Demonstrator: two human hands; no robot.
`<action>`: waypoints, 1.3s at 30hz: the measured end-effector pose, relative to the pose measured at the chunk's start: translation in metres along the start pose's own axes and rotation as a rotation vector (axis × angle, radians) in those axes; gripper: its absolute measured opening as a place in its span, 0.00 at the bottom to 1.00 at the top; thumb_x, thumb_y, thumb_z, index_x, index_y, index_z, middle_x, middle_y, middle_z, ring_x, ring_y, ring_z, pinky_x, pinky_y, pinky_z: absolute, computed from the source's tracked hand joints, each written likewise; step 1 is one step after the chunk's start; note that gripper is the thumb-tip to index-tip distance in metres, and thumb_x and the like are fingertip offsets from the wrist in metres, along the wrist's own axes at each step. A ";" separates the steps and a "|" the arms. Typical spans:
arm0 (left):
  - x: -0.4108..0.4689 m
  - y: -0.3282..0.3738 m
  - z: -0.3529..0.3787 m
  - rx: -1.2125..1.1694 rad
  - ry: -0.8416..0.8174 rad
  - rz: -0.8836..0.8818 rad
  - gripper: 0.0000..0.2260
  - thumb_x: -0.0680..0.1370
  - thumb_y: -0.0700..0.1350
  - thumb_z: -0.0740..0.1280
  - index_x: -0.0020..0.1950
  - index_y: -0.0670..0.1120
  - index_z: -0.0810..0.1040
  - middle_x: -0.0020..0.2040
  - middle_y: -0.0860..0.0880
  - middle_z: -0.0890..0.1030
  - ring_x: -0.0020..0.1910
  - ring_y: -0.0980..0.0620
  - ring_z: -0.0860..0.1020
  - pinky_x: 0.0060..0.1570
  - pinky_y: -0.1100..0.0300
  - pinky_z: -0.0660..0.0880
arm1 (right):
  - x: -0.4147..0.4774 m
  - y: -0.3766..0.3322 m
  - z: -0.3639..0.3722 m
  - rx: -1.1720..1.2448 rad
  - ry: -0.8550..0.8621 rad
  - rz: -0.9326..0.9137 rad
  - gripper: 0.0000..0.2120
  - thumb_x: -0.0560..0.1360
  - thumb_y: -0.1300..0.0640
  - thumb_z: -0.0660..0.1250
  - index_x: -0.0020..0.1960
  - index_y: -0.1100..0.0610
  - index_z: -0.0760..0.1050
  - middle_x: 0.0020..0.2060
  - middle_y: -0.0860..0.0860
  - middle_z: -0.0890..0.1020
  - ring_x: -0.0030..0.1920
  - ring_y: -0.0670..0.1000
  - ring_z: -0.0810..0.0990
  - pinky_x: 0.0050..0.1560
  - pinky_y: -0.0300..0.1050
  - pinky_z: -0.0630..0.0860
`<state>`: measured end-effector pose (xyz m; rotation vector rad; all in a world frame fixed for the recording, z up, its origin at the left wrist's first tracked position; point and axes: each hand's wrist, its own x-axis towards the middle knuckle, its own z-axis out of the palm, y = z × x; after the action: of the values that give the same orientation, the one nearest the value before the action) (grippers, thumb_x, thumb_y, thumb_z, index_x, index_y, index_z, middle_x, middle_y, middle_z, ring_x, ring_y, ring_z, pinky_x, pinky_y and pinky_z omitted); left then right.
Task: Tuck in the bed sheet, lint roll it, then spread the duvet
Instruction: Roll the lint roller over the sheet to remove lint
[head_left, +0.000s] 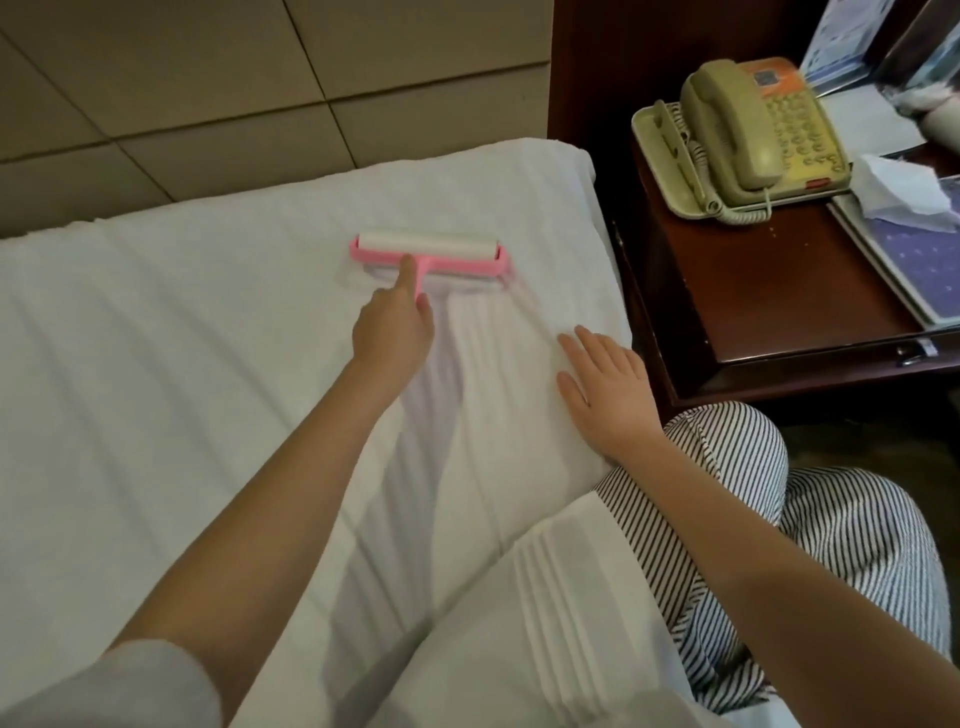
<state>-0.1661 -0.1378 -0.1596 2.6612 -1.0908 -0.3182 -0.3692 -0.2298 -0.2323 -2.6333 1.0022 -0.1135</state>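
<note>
A white bed sheet (182, 338) covers the mattress across the left and middle of the view. A pink lint roller (428, 254) with a wide white roll lies on the sheet near the head of the bed. My left hand (395, 325) grips its pink handle, index finger stretched along it. My right hand (605, 387) rests flat on the sheet close to the right edge of the mattress, fingers apart and holding nothing. A white pleated fabric (545, 597) lies at the bottom; I cannot tell if it is the duvet.
A beige padded headboard (208, 93) stands behind the bed. To the right is a dark wooden nightstand (769, 280) with a beige telephone (753, 135), papers and a tissue. My knee in striped trousers (737, 452) presses against the bed's right side.
</note>
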 end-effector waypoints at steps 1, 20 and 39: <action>-0.001 0.004 -0.002 0.008 -0.001 -0.007 0.23 0.82 0.45 0.52 0.77 0.48 0.53 0.51 0.36 0.76 0.51 0.37 0.76 0.40 0.55 0.66 | 0.001 0.001 0.001 0.004 -0.019 0.012 0.24 0.82 0.49 0.48 0.77 0.53 0.53 0.76 0.51 0.55 0.75 0.53 0.52 0.71 0.44 0.43; -0.018 0.017 0.007 -0.002 -0.063 -0.147 0.25 0.82 0.43 0.51 0.78 0.47 0.47 0.62 0.35 0.72 0.59 0.37 0.74 0.53 0.50 0.70 | 0.004 0.002 0.004 0.087 -0.058 0.063 0.24 0.82 0.48 0.48 0.77 0.49 0.48 0.77 0.48 0.50 0.76 0.50 0.46 0.73 0.45 0.39; -0.024 0.007 0.026 -0.129 0.014 -0.040 0.25 0.82 0.47 0.54 0.78 0.50 0.51 0.52 0.37 0.76 0.51 0.38 0.76 0.45 0.54 0.70 | 0.006 0.002 0.002 0.152 0.045 0.115 0.22 0.81 0.54 0.54 0.74 0.58 0.60 0.73 0.53 0.64 0.73 0.52 0.60 0.71 0.47 0.50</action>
<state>-0.1948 -0.1292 -0.1799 2.5702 -0.9800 -0.3645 -0.3652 -0.2344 -0.2351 -2.4408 1.1109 -0.2145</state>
